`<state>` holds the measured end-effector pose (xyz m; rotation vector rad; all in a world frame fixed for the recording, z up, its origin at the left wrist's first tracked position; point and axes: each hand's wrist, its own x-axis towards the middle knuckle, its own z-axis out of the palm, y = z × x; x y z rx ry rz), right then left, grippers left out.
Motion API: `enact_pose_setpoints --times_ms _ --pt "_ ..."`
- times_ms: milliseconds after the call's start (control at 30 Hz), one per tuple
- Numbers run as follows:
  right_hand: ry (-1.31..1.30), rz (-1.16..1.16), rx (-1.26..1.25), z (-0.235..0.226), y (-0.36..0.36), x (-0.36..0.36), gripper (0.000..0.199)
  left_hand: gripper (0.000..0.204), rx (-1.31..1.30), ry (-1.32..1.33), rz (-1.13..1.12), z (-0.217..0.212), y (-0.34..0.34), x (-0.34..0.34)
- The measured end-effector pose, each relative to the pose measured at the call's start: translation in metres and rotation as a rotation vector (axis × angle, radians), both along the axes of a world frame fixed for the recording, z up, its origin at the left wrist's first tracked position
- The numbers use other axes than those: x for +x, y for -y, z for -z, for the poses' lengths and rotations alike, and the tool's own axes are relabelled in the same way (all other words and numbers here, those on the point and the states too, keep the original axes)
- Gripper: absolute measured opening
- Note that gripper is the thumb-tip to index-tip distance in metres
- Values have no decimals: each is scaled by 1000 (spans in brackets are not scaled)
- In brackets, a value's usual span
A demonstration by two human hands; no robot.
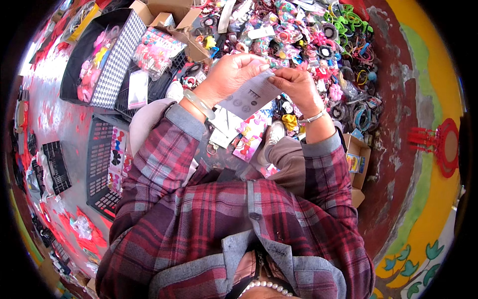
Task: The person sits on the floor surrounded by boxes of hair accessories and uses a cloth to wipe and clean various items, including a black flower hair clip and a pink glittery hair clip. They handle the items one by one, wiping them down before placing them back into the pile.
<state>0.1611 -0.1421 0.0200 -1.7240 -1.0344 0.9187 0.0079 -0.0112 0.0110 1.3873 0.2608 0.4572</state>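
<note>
Above heaped colourful packets [298, 45], left hand [230, 74] and right hand [297, 84] pinch a grey rectangular card [250, 97] between them

Between your fingers [259, 67] sits a grey card [251, 97] with dark dots; just below them, pink heart-patterned packets [249, 134].

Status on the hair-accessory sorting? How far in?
Done: a few filled backing cards with coloured bows lie on the lap. In hand: the left hand and right hand pinch a pale grey rectangular card between them; whether anything is fixed on it is unclear. Left: a large loose heap of colourful hair ties and clips covers the floor ahead, so most appears undone.
</note>
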Motion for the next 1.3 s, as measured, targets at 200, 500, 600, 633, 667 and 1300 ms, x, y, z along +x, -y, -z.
enact_pose_setpoints --times_ms 200,500,600,633,667,1300 --pt "-272 58 44 -9 1 -2 23 26 -156 -50 -65 6 -5 -2" --pt "-271 89 157 -7 2 2 20 24 -387 66 -90 6 -7 -1" --pt "-258 46 169 -8 2 6 20 24 -434 63 -52 3 -8 -4" --pt "-259 31 167 -9 2 6 20 24 -436 67 -46 4 -9 -4" --pt "-258 34 167 -10 2 6 20 24 -439 71 -39 4 -9 -4" --pt "-167 254 194 -12 6 6 17 44 -87 31 -439 -7 -9 -3"
